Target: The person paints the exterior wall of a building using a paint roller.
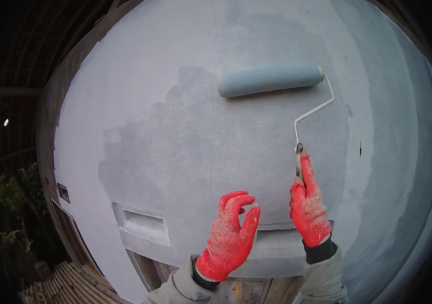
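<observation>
A paint roller (272, 81) with a pale blue-grey sleeve lies across the upper part of the wall (175, 137). Its bent white wire frame runs down to a handle in my right hand (310, 210), which wears a red glove with its fingers wrapped round the grip. My left hand (230, 233), in a matching dusty red glove, is raised in front of the wall below the roller. Its fingers are half curled and apart from the thumb, with nothing between them. Darker grey patches with stepped edges spread over the lighter wall around the roller.
Recessed vents (145, 224) are set into the wall low on the left and behind my hands. Wooden frames (256, 290) stand beneath them. A dark roof underside (28, 45), plants (13, 207) and corrugated sheeting (66, 283) lie to the left. A thin crack runs down the wall.
</observation>
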The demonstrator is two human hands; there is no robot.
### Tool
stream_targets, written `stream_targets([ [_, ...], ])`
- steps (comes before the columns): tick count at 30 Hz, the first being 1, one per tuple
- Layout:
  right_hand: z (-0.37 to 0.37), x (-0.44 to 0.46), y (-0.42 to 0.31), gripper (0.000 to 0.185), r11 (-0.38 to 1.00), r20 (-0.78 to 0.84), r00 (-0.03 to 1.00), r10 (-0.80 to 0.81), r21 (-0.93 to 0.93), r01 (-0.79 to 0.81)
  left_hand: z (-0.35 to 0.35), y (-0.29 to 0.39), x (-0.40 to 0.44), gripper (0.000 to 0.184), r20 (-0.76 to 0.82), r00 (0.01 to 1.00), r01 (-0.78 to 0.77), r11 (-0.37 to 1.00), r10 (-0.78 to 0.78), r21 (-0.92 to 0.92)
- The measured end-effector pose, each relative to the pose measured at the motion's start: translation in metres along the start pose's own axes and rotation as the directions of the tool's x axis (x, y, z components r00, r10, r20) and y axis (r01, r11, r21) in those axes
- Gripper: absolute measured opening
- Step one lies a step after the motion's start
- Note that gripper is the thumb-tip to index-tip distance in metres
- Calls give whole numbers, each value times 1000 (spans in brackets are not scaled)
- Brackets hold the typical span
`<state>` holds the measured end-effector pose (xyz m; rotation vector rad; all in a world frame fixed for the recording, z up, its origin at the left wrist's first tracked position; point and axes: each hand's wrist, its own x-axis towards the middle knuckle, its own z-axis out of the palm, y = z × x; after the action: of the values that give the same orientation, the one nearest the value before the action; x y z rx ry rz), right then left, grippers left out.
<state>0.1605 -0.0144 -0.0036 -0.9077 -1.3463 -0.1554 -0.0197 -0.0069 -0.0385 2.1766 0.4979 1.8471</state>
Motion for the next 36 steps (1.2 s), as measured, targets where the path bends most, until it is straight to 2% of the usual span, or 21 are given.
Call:
stream_targets([
  [2, 6, 3, -10, 54, 994, 3, 994, 107, 8, -108, -10, 1, -5, 22, 40, 999, 35, 999, -35, -5],
  [3, 10, 32, -24, 54, 996, -9, 996, 85, -17, -86, -12, 1, -4, 22, 48, 999, 24, 1000, -23, -18],
  [5, 16, 106, -41, 47, 951, -22, 987, -157, -273, 145, -14, 3, 0, 22, 48, 999, -1, 999, 3, -33],
  [7, 20, 168, -74, 34, 952, -12, 994, -109, -289, 101, -14, 6, -4, 23, 62, 998, 17, 997, -13, -79],
  [9, 24, 184, -95, 30, 988, 4, 991, 132, -76, -131, -15, 8, -9, 23, 79, 997, 18, 996, -11, -83],
  [10, 27, 182, -81, 30, 933, -23, 990, -138, -337, 123, -17, 8, -12, 23, 101, 995, 33, 996, -24, -86],
  [13, 31, 103, -42, 36, 973, -52, 991, -123, -202, 110, -26, 7, -20, 24, 123, 991, 56, 994, -44, -91],
  [18, 36, -41, 11, 58, 997, -42, 999, -34, -72, 31, -40, 3, -29, 25, 133, 989, 76, 995, -67, -66],
  [20, 40, -41, 10, 59, 993, -56, 996, -73, -93, 67, -39, 1, -28, 24, 158, 986, 70, 994, -57, -78],
  [22, 43, 14, 1, 55, 991, -85, 993, -82, -111, 72, -37, 2, -28, 24, 174, 983, 81, 993, -66, -85],
  [24, 47, 88, -13, 45, 978, -137, 977, -164, -150, 143, -32, 0, -26, 24, 185, 981, 83, 992, -65, -90],
  [27, 45, 146, -68, 30, 999, -120, 992, -27, 23, 30, -23, -5, -27, 24, 182, 983, 58, 993, -39, -100],
  [28, 43, 145, -81, 30, 993, -94, 991, 92, 82, -84, -22, -5, -27, 24, 188, 981, 63, 992, -41, -112],
  [29, 44, 145, -57, 34, 999, -113, 993, -36, 2, 36, -21, -6, -27, 24, 196, 980, 69, 990, -44, -126],
  [31, 43, 98, -32, 40, 997, -105, 992, -71, -42, 67, -22, -8, -29, 24, 206, 978, 73, 989, -45, -130],
  [35, 49, -43, 18, 58, 1000, -62, 998, 1, 6, -1, -25, -7, -36, 24, 216, 975, 76, 989, -48, -123],
  [36, 52, -72, 32, 59, 998, -76, 995, -58, 8, 59, -26, -7, -38, 24, 223, 974, 65, 990, -35, -128],
])
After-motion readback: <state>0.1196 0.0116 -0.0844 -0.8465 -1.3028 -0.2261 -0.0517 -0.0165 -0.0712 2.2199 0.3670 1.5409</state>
